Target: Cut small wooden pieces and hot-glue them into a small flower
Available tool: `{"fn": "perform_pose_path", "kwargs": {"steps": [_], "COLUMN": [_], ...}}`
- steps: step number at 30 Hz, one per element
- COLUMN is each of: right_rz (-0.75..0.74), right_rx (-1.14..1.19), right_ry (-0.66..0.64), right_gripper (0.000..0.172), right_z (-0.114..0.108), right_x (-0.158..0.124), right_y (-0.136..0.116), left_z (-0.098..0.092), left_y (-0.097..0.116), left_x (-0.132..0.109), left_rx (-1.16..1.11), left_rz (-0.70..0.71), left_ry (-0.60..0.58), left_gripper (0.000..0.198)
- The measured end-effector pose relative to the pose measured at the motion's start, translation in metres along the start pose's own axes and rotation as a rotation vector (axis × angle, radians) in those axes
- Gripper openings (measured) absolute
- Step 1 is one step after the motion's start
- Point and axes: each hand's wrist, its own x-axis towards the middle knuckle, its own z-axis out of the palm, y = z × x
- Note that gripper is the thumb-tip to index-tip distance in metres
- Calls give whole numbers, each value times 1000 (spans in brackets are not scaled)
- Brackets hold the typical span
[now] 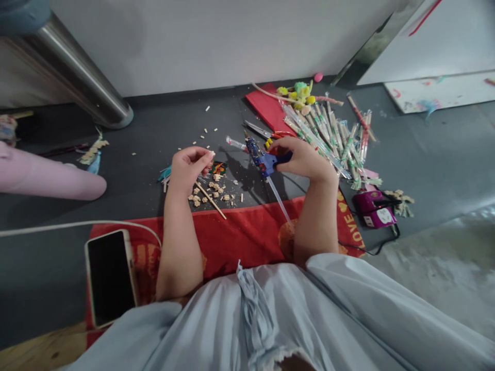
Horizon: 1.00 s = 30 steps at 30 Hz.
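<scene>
My right hand is closed round the handle of a blue hot glue gun, its nozzle pointing away from me. A clear glue stick sticks out of its back end toward the red cloth. My left hand pinches a tiny pale wooden piece between thumb and fingertips. Below that hand lie small pale wooden clusters and a thin wooden stick. Just beyond the fingers is a small dark patterned item, partly hidden. Scissors with red handles lie behind the glue gun.
Wrapped stick bundles and yellow-green pompoms lie at the back right. A purple box with a black cord sits at right. A phone rests on the red cloth. A pink cylinder and metal post stand left.
</scene>
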Motion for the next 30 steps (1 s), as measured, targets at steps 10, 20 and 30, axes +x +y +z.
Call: {"fn": "perform_pose_path", "kwargs": {"steps": [10,20,30], "right_rz": [9,83,162], "right_rx": [520,898,919], "right_ry": [-76,-68,-105], "right_gripper": [51,50,46], "right_z": [16,31,31], "right_x": [6,8,6], "right_y": [-18,-40,-44], "left_z": [-1,0,1], "left_y": [-4,5,3], "left_x": [2,-2,-2], "left_rx": [-82,-204,-163], "left_rz": [4,32,85], "left_ry": [0,12,38], "left_gripper": [27,36,33]}}
